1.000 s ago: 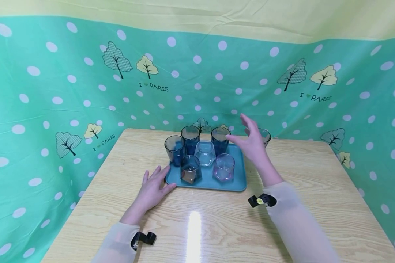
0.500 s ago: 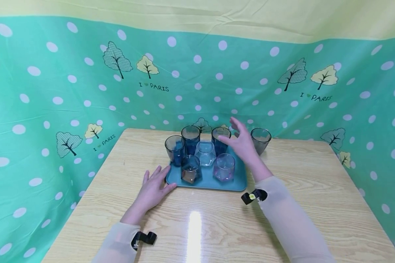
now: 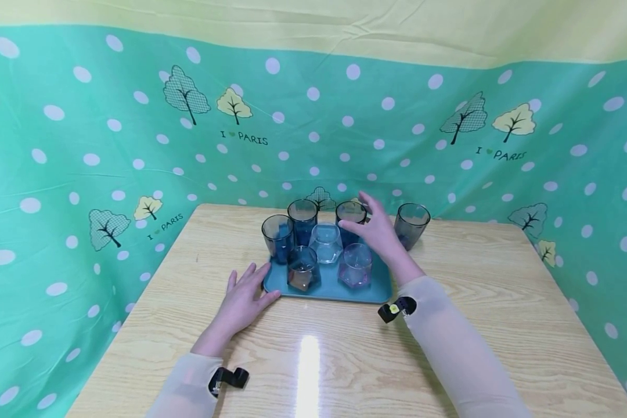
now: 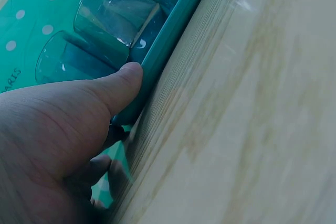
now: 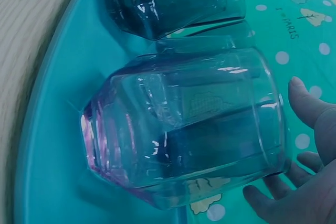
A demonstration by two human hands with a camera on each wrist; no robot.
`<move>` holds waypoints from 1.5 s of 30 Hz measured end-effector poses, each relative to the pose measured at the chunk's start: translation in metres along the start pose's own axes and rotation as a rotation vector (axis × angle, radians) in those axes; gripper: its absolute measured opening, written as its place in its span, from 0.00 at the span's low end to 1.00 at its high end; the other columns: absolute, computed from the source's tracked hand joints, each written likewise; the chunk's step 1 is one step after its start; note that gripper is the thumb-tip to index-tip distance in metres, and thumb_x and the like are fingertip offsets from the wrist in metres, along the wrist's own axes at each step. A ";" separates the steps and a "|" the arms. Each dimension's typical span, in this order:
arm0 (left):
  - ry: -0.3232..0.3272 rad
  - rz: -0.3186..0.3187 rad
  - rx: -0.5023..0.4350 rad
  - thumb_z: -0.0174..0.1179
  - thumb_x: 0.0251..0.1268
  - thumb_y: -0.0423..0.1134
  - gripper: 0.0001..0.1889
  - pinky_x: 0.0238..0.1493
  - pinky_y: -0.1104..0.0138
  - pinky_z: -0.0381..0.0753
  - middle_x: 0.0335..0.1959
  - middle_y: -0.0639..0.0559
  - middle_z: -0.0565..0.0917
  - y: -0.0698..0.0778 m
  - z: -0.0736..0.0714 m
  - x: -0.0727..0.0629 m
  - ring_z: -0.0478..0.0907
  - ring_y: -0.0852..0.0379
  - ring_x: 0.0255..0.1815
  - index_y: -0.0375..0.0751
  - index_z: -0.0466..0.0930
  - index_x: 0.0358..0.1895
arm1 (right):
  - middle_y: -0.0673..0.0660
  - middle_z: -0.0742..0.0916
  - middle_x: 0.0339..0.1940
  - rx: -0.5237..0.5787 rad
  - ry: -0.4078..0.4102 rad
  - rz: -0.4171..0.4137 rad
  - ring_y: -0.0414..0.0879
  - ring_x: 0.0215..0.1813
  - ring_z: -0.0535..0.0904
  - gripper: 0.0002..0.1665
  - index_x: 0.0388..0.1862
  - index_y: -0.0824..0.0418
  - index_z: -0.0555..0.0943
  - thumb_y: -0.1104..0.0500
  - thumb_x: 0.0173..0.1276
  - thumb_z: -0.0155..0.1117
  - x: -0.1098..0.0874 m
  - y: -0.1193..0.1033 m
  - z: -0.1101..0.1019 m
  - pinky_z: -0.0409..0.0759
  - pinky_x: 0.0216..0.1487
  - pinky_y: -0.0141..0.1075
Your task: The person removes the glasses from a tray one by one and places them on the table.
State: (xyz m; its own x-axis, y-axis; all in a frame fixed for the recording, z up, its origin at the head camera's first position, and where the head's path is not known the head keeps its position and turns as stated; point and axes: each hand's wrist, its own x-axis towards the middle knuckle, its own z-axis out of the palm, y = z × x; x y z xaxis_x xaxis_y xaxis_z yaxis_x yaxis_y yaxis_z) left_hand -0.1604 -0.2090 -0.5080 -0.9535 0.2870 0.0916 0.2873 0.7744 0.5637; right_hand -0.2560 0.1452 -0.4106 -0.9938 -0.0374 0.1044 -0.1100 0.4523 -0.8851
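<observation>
My left hand (image 3: 242, 305) lies at the near left corner of a blue tray (image 3: 339, 293), thumb on its rim in the left wrist view. My right hand (image 3: 378, 232) hovers over the tray's right side, fingers spread around the upper part of a tall blue glass (image 3: 349, 232), thumb on its near side. In the right wrist view, a pinkish faceted glass (image 5: 178, 129) stands before that hand. On the tray also stand a clear glass (image 3: 326, 247), a dark faceted glass (image 3: 303, 273), and two more tall blue glasses, one at the left (image 3: 278, 241) and one at the back (image 3: 303, 220).
A grey tumbler (image 3: 411, 226) stands on the wooden table (image 3: 501, 302) right of the tray, behind my right forearm. A green dotted cloth (image 3: 313, 116) hangs behind the table and along its sides.
My right hand has moved left and a little down, away from the grey tumbler and onto the tall blue glass at the back right. The left hand and tray have stayed put.
</observation>
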 end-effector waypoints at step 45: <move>-0.002 -0.009 0.002 0.68 0.80 0.56 0.44 0.86 0.34 0.30 0.84 0.37 0.69 -0.001 0.000 0.001 0.54 0.34 0.89 0.37 0.63 0.87 | 0.60 0.65 0.90 0.010 -0.043 0.124 0.67 0.85 0.64 0.59 0.92 0.48 0.59 0.41 0.72 0.82 0.006 0.017 0.005 0.70 0.79 0.64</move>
State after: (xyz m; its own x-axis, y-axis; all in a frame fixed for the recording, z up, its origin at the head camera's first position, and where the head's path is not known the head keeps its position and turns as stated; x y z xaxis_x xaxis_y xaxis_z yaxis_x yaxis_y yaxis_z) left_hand -0.1616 -0.2098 -0.5083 -0.9558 0.2815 0.0850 0.2792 0.7777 0.5632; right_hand -0.2635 0.1483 -0.4277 -0.9995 -0.0205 -0.0252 0.0134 0.4473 -0.8943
